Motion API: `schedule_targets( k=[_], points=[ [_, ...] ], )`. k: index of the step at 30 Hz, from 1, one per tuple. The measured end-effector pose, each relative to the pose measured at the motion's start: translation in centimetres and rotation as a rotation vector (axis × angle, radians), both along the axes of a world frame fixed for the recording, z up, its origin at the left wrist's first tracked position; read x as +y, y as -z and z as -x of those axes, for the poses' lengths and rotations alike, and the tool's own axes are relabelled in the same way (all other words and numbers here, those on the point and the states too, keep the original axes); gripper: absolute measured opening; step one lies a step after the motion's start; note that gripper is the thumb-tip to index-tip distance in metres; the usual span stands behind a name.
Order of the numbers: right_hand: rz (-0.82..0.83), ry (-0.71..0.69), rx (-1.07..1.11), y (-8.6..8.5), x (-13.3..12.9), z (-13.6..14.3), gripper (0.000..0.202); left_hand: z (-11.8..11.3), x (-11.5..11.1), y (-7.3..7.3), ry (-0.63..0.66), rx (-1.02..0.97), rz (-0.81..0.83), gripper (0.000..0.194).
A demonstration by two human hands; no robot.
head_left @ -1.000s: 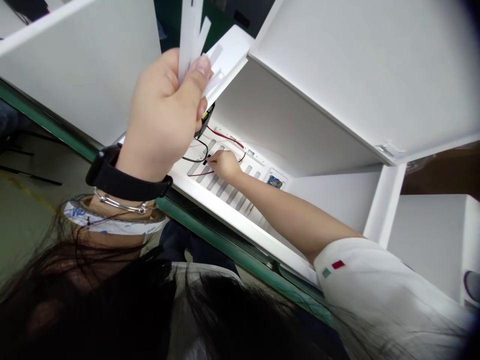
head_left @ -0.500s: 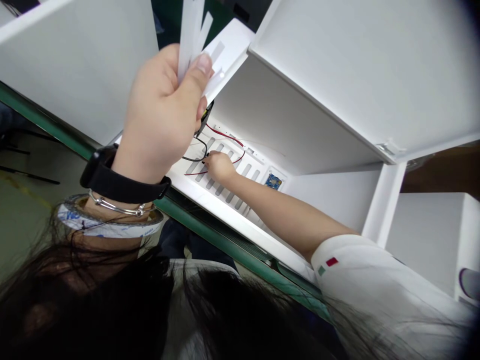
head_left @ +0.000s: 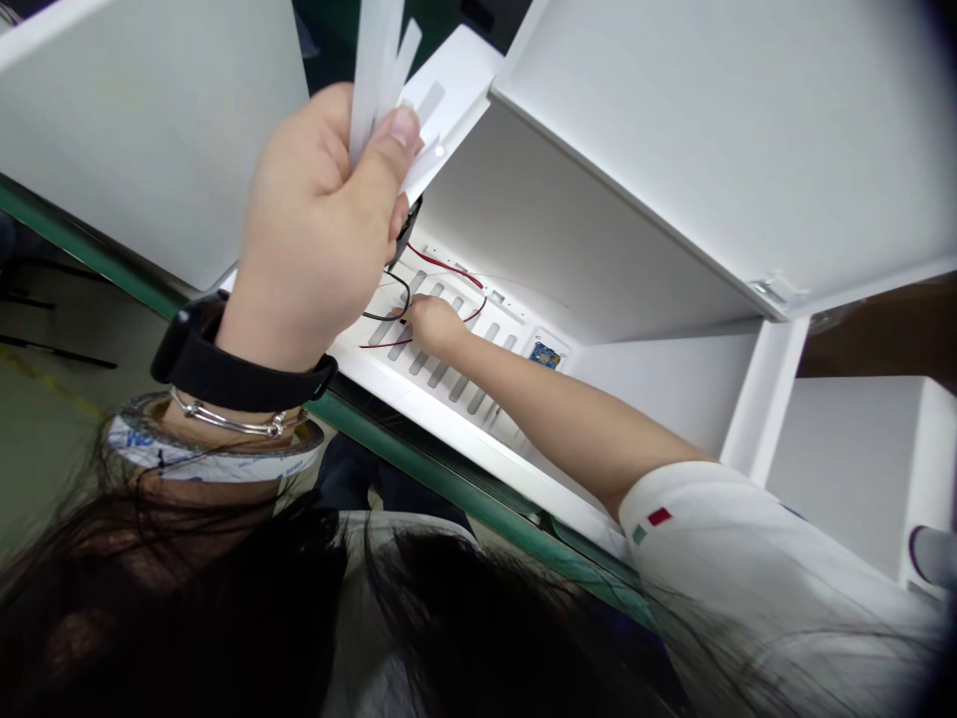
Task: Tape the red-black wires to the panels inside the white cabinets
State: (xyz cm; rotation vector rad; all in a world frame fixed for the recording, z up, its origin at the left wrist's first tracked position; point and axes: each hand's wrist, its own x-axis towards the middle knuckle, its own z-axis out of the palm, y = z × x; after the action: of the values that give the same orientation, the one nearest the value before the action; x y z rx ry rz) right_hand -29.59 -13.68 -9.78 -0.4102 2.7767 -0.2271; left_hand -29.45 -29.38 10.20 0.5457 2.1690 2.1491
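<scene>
High in front of me, my left hand [head_left: 314, 224] is closed around several thin white strips [head_left: 375, 70]. Their upper ends fan out above the thumb. My right hand [head_left: 438, 324] reaches into an open white cabinet [head_left: 598, 209], over its slotted inner panel [head_left: 438, 371]. The right fingers are pinched at a small black piece [head_left: 405, 318], partly hidden by them. A black wire [head_left: 389, 317] curves beside these fingertips. A red wire [head_left: 449, 263] runs along the panel and loops down behind the right hand.
A blue circuit board [head_left: 545, 355] sits in the panel, right of the slots. Raised white doors flank the opening, one at the upper right [head_left: 733, 120] and one at the left [head_left: 150, 140]. A roll of tape [head_left: 216, 459] hangs on my left forearm. The bench edge [head_left: 419, 489] is green.
The view has shifted slightly. My right fingers have moved a little to the left over the slots. My left hand keeps its grip on the strips.
</scene>
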Motion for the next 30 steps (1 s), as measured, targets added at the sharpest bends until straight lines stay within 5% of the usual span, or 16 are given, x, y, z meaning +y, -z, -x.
schedule_targets(
  k=[8, 30],
  points=[
    [0.003, -0.011, -0.024, 0.8, 0.7, 0.9, 0.046, -0.1, 0.0, 0.1, 0.001, -0.002, 0.019, 0.016],
    [0.032, 0.017, -0.034, 0.4, 1.0, 0.7, 0.035, 0.3, 0.0, 0.4, 0.025, 0.063, 0.011, 0.015]
  ],
)
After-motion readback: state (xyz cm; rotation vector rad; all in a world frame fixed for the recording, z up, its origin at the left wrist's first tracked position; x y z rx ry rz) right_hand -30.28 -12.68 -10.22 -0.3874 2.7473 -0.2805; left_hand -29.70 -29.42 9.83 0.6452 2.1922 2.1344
